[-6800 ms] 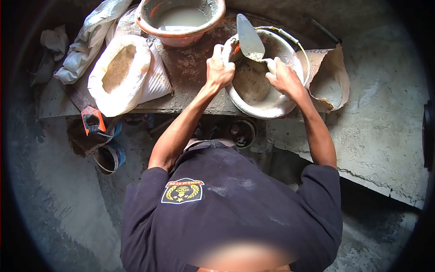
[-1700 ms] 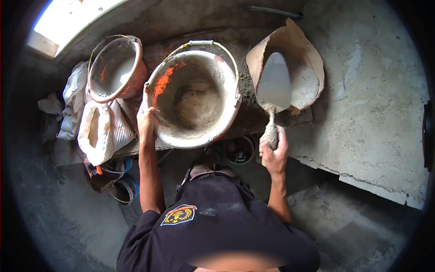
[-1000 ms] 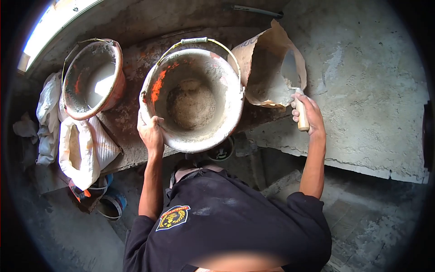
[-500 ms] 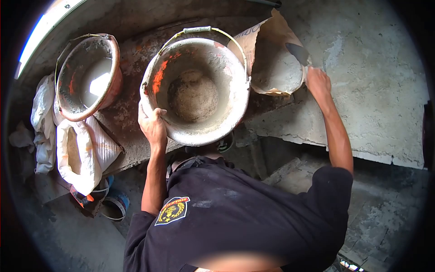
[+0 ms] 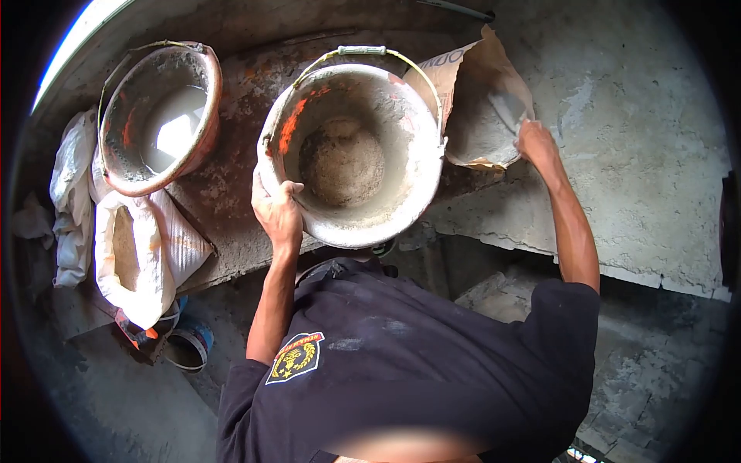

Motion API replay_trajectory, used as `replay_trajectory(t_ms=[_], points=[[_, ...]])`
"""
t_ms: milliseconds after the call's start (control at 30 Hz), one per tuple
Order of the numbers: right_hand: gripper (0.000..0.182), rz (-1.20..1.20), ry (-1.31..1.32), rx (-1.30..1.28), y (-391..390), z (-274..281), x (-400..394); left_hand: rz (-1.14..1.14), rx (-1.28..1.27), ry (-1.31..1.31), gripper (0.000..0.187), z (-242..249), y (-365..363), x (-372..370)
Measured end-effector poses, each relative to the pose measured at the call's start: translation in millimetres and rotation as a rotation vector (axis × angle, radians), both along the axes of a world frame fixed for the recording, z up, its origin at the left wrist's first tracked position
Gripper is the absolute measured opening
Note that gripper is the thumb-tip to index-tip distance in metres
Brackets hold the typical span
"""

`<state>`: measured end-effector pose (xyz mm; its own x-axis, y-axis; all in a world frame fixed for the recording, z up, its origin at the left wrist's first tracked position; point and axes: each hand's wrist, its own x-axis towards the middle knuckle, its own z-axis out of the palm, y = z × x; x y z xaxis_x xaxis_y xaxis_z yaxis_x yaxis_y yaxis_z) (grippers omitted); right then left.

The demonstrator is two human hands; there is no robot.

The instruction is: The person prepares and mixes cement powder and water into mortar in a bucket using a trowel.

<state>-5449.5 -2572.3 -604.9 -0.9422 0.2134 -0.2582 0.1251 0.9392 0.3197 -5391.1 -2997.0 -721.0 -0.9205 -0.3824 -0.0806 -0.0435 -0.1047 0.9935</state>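
Observation:
A large mortar-crusted bucket with orange patches inside and a wire handle stands in the middle, tilted towards me, with grey-brown material at its bottom. My left hand grips its lower left rim, thumb over the edge. To the right, an open brown paper bag holds grey powder. My right hand is closed around the handle of a trowel, whose blade is inside the bag's mouth and slightly blurred.
At the left, a second bucket holds greyish liquid. Below it lies an open white sack, with small containers lower down. A rough concrete slab extends to the right, its broken edge facing my body.
The trowel blade has moved lower and further into the paper bag, and my right hand has shifted slightly with it. My left hand stays on the bucket rim. The whole view has shifted a little.

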Motion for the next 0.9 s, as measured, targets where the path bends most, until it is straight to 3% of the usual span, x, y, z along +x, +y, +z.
replay_trajectory(t_ms=[67,133,267,333,400,467,567,700,900], points=[[0.020,-0.034,0.043,0.026,-1,5,-1,0.005,-0.002,0.006,0.049,3,1,0],[0.022,0.088,0.025,0.223,11,4,-1,0.003,-0.008,0.012,0.049,4,1,0],[0.026,0.263,-0.056,0.344,23,-24,-3,0.009,-0.025,0.000,0.049,3,1,-1],[0.021,0.216,-0.013,0.290,27,-35,-10,0.023,-0.042,0.003,0.049,2,2,0],[0.015,0.196,-0.136,0.151,37,-36,-19,0.024,-0.066,0.022,0.049,5,3,0],[0.020,0.229,-0.170,0.054,64,-52,-27,0.028,-0.081,0.008,0.048,8,4,1],[0.034,0.008,-0.295,0.026,26,-21,-18,0.025,-0.084,0.000,0.048,10,5,0],[0.039,-0.068,-0.169,-0.086,9,-26,-2,0.043,-0.065,-0.010,0.048,8,5,0],[0.042,-0.059,-0.198,-0.141,8,-46,-35,0.022,-0.089,0.037,0.047,5,4,1]])
